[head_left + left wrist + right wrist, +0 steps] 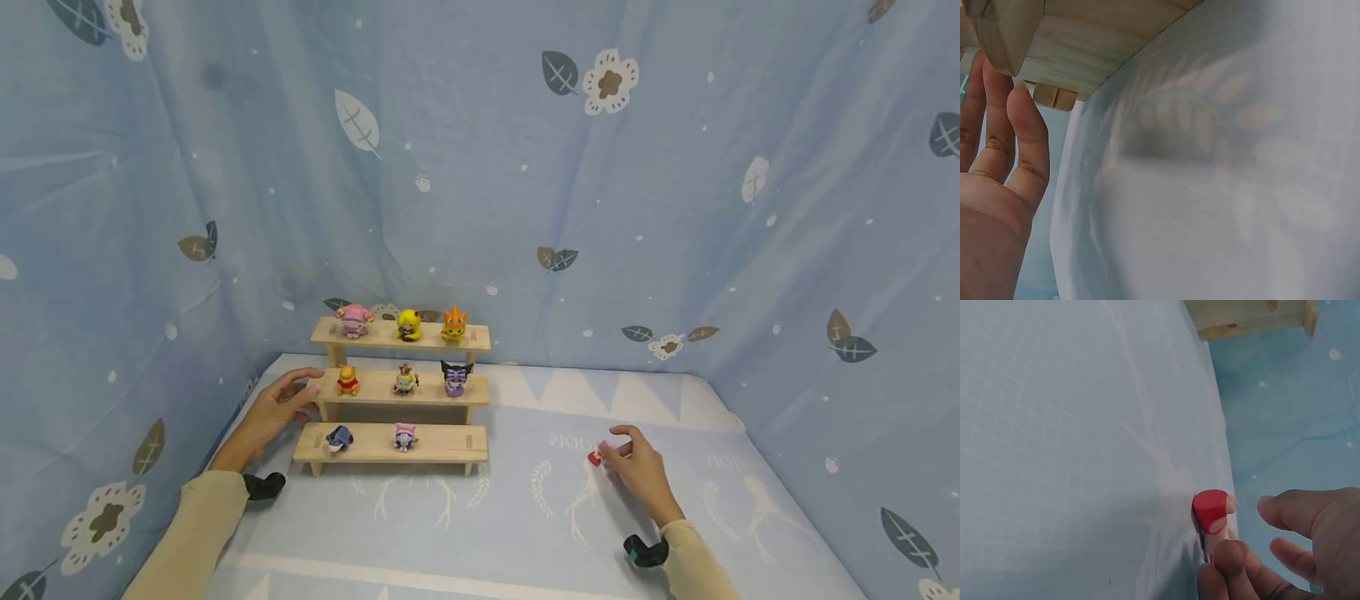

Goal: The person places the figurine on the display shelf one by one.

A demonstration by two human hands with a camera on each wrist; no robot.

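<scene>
- Red-capped figurine (1211,512) lies on the blue mat (525,517), at about four o'clock from the wooden stepped shelf (401,443).
- Right hand (637,468) closes its fingers (1229,565) round it, seemingly about to lift it.
- Left hand (273,410), fingers (1025,134) spread and relaxed, rests against the shelf's nine o'clock end, likely steadying it.

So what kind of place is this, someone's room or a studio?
Probably a small staged recording corner rather than a lived-in room. Blue leaf-print cloth hangs as a backdrop on every side, a printed mat covers the surface, and a three-step wooden shelf shows off toy figurines.
</scene>
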